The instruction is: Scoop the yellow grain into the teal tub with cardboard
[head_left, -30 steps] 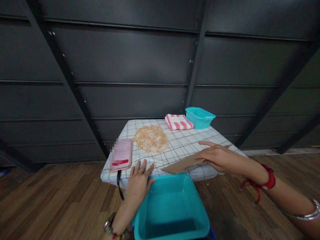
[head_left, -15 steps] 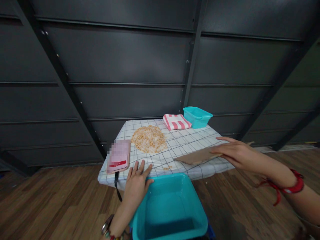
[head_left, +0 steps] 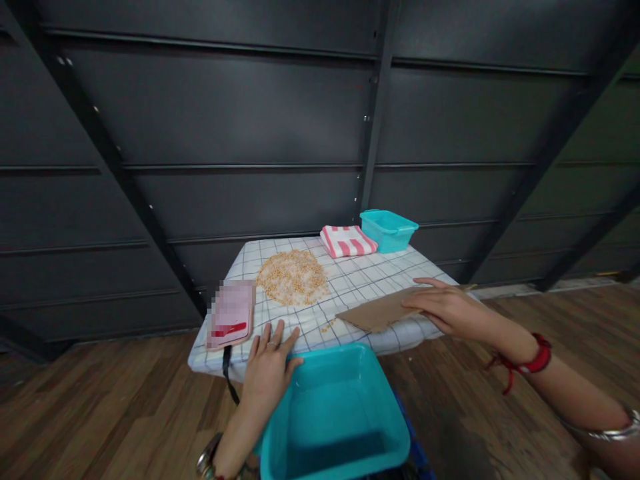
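Observation:
My left hand (head_left: 267,363) rests palm down at the table's front edge, fingers spread, with its thumb by the rim of a teal basin (head_left: 345,407). In my right hand (head_left: 445,308) is a piece of brown cardboard (head_left: 375,313), held by its right end and slanted low over the right front of the table. A few loose yellow kernels (head_left: 327,327) lie near the cardboard's left tip. Farther back is a round heap of yellow kernels mixed with whitish grains (head_left: 294,277); neither hand touches it. The basin stands below the front edge, with nothing visible inside.
The table wears a white checked cloth (head_left: 360,280). A pink phone-like case (head_left: 234,310), partly pixelated, lies at the left with a black strap hanging down. At the back are a folded pink-and-white striped towel (head_left: 349,241) and a small teal basket (head_left: 389,231). A dark panelled wall (head_left: 250,113) rises behind.
My right hand and the cardboard have moved left, bringing the tip closer to the loose kernels. My left hand stays at the edge. The whole view has shifted slightly.

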{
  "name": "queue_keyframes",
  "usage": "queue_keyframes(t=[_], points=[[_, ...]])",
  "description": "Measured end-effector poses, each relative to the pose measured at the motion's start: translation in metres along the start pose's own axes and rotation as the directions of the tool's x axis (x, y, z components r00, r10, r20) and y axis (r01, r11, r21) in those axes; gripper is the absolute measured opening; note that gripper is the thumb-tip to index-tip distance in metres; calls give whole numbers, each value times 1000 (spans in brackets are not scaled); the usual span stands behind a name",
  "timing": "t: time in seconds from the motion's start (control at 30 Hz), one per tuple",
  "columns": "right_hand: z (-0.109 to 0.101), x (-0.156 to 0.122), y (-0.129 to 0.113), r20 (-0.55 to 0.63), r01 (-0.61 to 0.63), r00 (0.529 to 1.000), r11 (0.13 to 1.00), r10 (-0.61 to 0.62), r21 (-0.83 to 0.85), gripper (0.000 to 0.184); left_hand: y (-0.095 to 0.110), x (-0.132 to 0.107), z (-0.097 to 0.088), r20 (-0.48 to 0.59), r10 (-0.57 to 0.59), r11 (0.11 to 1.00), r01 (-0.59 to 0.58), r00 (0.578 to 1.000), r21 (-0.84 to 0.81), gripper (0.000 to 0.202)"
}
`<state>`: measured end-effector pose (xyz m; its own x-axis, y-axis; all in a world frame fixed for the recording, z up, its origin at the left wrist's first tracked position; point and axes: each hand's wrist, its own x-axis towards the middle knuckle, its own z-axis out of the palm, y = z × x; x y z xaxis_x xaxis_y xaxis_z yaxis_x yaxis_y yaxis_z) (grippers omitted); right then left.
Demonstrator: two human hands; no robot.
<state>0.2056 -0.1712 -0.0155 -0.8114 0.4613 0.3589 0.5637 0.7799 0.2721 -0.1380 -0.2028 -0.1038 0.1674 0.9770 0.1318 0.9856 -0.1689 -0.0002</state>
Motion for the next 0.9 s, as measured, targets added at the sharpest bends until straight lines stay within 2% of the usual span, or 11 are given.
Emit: queue_keyframes(t=[0.13,0.23,0.43,0.53,0.6,0.7,0.9], points=[[12,20,7,35,-11,999,999,10,38,33,-1,0,3,-16,5,1000,-5,1000,-8,47],[12,27,14,42,-12,999,999,10,42,33,-3,0,7,-38,9,1000,-10,999,-23,47],[-12,2,24,-12,-54,998,999,54,8,33,-5,0,9,-47,13,999,-14,999,-31,47],[-18,-13,20,41,-66,997,998,66,15,33,-5,0,10,-53,11,999,-14,999,-45,47],[-15,-17,17,74,-54,996,998,52,24,33,-5,0,11,-73,12,999,-15,997,-51,46],[-5,-12,15,49,-30,998,1000,30,5,33,-4,0,10,-55,4,999,-7,998,-50,46],[17,20,20,33,-22,999,999,21,30,32,-2,0,7,-34,1,999,-2,999,-32,46]])
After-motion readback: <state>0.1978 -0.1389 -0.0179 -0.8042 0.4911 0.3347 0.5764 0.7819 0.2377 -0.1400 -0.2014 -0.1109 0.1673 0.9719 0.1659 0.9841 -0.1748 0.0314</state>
